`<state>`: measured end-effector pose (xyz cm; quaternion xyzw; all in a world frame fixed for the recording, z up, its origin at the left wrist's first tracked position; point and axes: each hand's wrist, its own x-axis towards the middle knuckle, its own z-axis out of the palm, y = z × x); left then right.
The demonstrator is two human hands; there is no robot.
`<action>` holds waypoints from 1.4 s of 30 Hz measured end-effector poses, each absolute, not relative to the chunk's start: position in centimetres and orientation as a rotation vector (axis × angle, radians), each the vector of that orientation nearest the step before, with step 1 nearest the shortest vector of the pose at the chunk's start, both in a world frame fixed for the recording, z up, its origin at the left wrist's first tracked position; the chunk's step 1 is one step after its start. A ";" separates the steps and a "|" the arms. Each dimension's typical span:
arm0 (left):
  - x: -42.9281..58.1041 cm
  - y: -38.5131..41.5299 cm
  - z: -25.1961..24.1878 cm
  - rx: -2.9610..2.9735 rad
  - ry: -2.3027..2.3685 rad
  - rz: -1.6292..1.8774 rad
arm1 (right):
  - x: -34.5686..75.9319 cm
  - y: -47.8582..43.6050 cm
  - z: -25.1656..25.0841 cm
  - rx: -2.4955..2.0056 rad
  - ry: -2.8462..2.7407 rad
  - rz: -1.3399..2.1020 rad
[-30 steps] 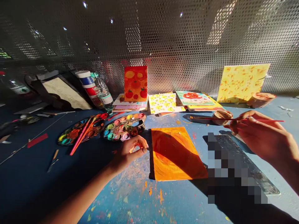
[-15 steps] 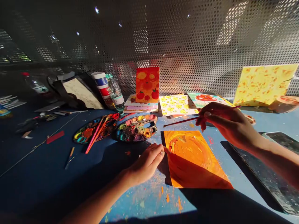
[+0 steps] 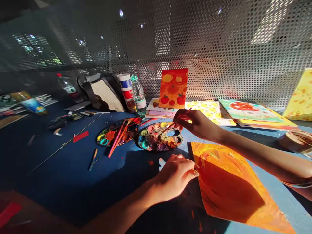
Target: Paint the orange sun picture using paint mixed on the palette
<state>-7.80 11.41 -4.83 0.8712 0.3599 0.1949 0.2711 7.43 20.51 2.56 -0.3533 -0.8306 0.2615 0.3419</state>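
My right hand (image 3: 195, 123) pinches a thin red paintbrush (image 3: 173, 123), whose tip dips into the oval paint palette (image 3: 159, 139) full of mixed colours. My left hand (image 3: 176, 177) rests with curled fingers on the left edge of the orange painting (image 3: 234, 182), which lies flat on the blue table (image 3: 73, 175). A second round palette (image 3: 117, 133) with pink brushes across it sits just left of the oval one.
Finished paintings lie along the perforated metal wall: an orange one with tomatoes (image 3: 173, 87) propped upright, a yellow one (image 3: 212, 109), a mushroom one (image 3: 246, 110). Paint jars (image 3: 125, 91) and a water bottle (image 3: 138, 96) stand behind the palettes. A cup (image 3: 296, 141) sits at the right.
My right hand carried the brush leftward from the cup side to the oval palette. The view swung left. My left hand stayed at the painting's left edge.
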 end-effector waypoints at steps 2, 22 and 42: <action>-7.9 11.5 -5.0 2.362 0.974 0.521 | 6.3 21.4 2.1 -0.918 -2.169 0.661; -7.9 12.0 -6.0 2.391 1.166 0.715 | 4.2 22.0 -0.2 -0.815 -2.260 0.606; -7.5 11.5 -6.2 2.443 1.497 0.679 | 2.0 22.6 -0.5 -0.818 -2.242 0.484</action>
